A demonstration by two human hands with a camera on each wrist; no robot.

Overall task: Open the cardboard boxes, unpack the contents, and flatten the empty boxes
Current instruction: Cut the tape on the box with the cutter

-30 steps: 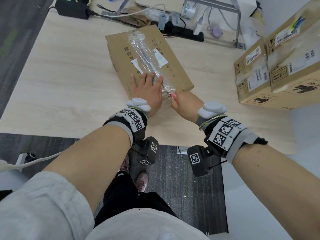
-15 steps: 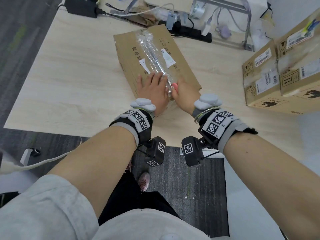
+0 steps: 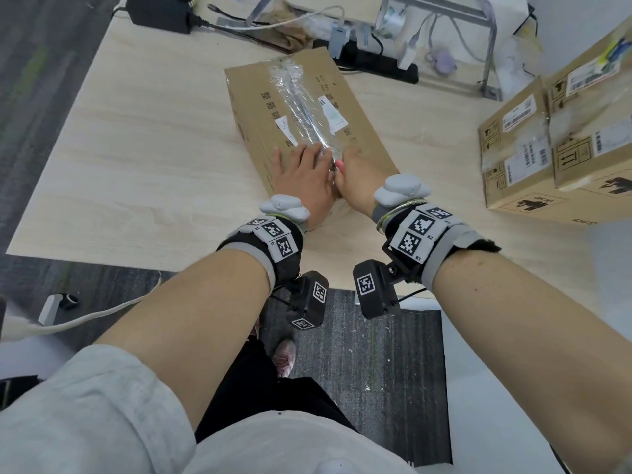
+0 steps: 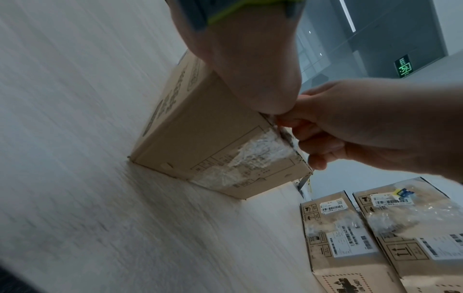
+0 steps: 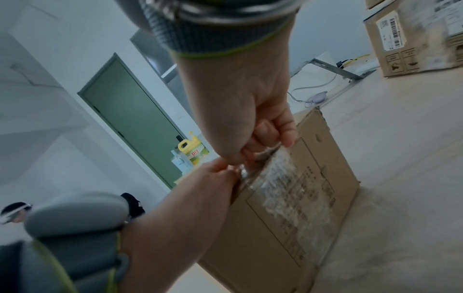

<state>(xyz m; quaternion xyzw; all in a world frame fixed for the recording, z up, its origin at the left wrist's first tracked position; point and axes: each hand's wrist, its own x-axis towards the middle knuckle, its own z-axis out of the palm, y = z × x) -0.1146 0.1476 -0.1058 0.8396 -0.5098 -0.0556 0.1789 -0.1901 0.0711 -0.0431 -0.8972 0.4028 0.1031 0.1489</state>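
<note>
A long sealed cardboard box [image 3: 260, 131] lies on the pale wooden table [image 3: 136, 165], with wrinkled clear tape [image 3: 301, 100] running along its top seam. My left hand [image 3: 302, 176] rests flat on the near end of the box top, fingers straight. Beside it, my right hand [image 3: 355, 172] has its fingers curled and pinches the tape end at the near top edge. The left wrist view shows the right hand's fingers [image 4: 313, 138] curled at the box [image 4: 200, 138] edge. In the right wrist view they grip the tape [image 5: 273, 168] on the box's end face.
Two more sealed boxes [image 3: 513, 159] [image 3: 595, 114] stand stacked together at the right side of the table. A power strip [image 3: 372, 59], a black adapter [image 3: 160, 12], cables and a metal stand leg [image 3: 492, 46] crowd the far edge. The table's near edge [image 3: 136, 265] is just behind my wrists.
My right hand has moved up from the box's near edge to the tape seam beside the left hand. The left hand has stayed flat on the box.
</note>
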